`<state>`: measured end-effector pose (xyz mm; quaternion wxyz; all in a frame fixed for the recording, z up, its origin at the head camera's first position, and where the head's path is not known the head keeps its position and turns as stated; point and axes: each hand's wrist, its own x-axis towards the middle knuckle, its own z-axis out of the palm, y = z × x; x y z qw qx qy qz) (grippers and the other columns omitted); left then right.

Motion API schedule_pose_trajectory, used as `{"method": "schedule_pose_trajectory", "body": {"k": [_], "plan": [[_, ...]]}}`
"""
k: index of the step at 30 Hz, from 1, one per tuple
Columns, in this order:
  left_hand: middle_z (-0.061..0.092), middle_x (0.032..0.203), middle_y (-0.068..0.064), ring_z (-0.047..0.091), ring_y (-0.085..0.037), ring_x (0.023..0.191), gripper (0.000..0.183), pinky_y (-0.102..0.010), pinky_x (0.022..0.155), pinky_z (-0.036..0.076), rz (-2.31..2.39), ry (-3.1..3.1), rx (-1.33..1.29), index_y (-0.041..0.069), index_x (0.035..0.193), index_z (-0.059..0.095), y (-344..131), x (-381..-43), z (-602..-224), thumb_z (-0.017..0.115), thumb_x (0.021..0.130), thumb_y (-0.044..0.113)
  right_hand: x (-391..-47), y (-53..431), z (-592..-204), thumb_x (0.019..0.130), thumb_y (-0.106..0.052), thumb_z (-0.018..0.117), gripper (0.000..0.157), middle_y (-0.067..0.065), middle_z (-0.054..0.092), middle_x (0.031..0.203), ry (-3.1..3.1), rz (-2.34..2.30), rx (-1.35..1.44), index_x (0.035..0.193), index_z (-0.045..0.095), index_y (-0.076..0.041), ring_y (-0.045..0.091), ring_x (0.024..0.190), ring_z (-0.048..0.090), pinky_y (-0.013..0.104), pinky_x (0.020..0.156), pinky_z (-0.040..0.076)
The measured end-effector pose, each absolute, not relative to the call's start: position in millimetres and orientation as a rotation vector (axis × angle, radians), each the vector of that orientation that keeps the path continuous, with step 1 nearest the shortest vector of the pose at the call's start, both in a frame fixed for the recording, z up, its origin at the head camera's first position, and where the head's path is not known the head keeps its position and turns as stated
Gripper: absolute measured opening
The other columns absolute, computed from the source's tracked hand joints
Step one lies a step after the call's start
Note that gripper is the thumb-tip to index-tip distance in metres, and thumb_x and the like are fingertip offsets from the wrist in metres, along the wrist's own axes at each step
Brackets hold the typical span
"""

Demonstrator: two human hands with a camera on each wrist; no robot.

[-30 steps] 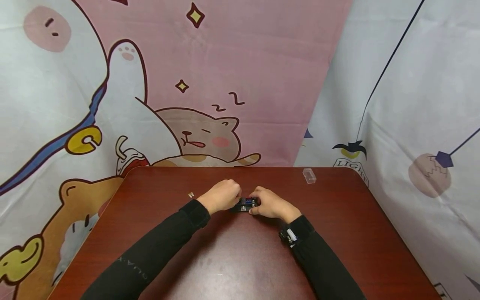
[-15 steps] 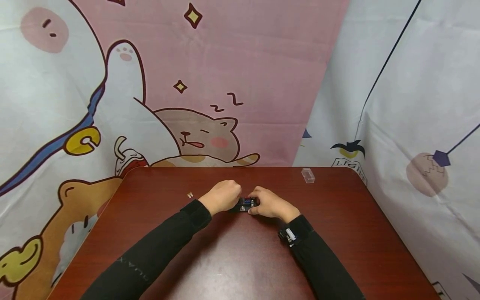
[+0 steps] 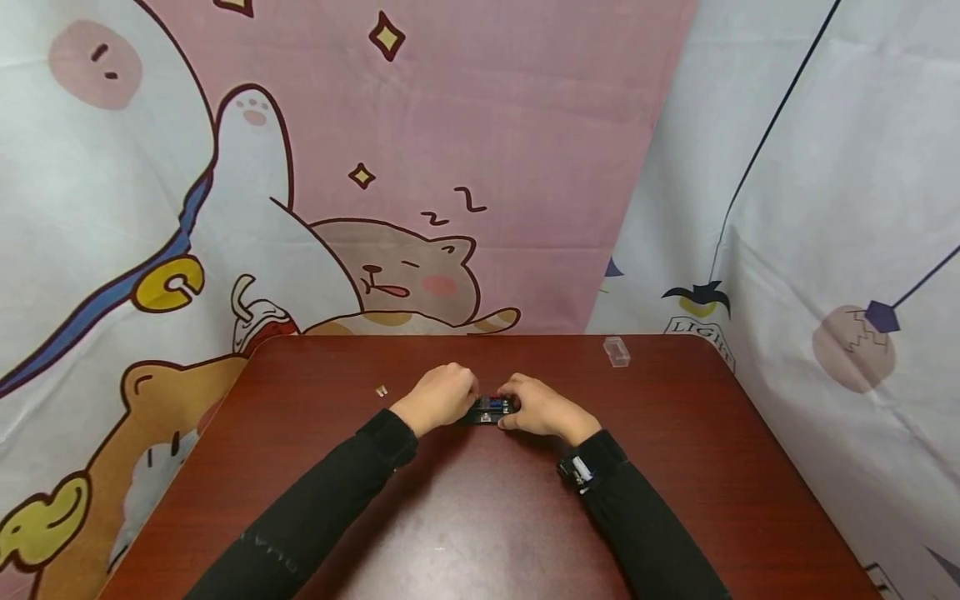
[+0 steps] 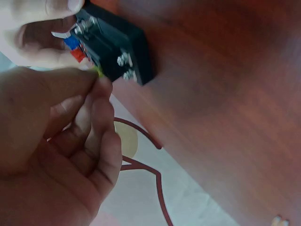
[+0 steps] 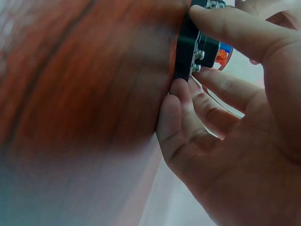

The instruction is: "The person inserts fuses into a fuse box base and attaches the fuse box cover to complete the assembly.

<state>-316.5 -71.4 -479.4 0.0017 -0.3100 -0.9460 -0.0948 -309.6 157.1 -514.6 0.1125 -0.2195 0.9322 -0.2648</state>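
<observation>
A black block with metal screw terminals (image 3: 487, 414) sits on the table between the hands and looks like a fuse block. Small blue (image 4: 71, 42) and red (image 4: 78, 54) pieces, resembling blade fuses, stand up from it. My right hand (image 3: 546, 408) holds the block's right end, thumb on the near side and fingers at the end and far side. Thumb and fingertips of my left hand (image 3: 438, 396) pinch a small yellow piece (image 4: 99, 70) against the block's other end. Those fingers hide most of the yellow piece, so how far it sits in the block cannot be seen.
Two tiny pale pieces (image 3: 382, 391) lie on the brown table (image 3: 480, 517) left of the left hand. A clear plastic box (image 3: 617, 352) stands near the back right edge. Printed cloth (image 3: 525, 167) hangs behind the table.
My left hand has shifted very slightly left and nearer, still at the block's left end. My right hand and the block have stayed in place.
</observation>
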Motion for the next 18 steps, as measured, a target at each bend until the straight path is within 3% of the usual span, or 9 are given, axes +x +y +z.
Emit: {"method": "schedule_pose_trajectory", "body": {"k": [12,18], "plan": [[0.082,0.100,0.000,0.074,-0.014,0.087,0.011,-0.040,0.082,0.064,-0.417,-2.984,-0.840,0.014,0.103,0.086,-95,-314,-480,0.076,0.104,0.016,-309,158,-516,0.094,-0.027,0.089,0.048,-0.002,0.065,0.125,2.715,-0.794,-0.613,0.138,0.074,-0.014,0.016,0.106,0.062,0.041,0.096,0.054],[0.081,0.102,-0.003,0.070,-0.013,0.083,0.011,-0.038,0.077,0.063,-0.443,-3.008,-0.771,0.012,0.105,0.085,-114,-316,-476,0.075,0.105,0.016,-310,159,-516,0.095,-0.030,0.088,0.050,-0.001,0.065,0.129,2.717,-0.773,-0.607,0.140,0.073,-0.014,0.016,0.111,0.063,0.043,0.100,0.055]]}}
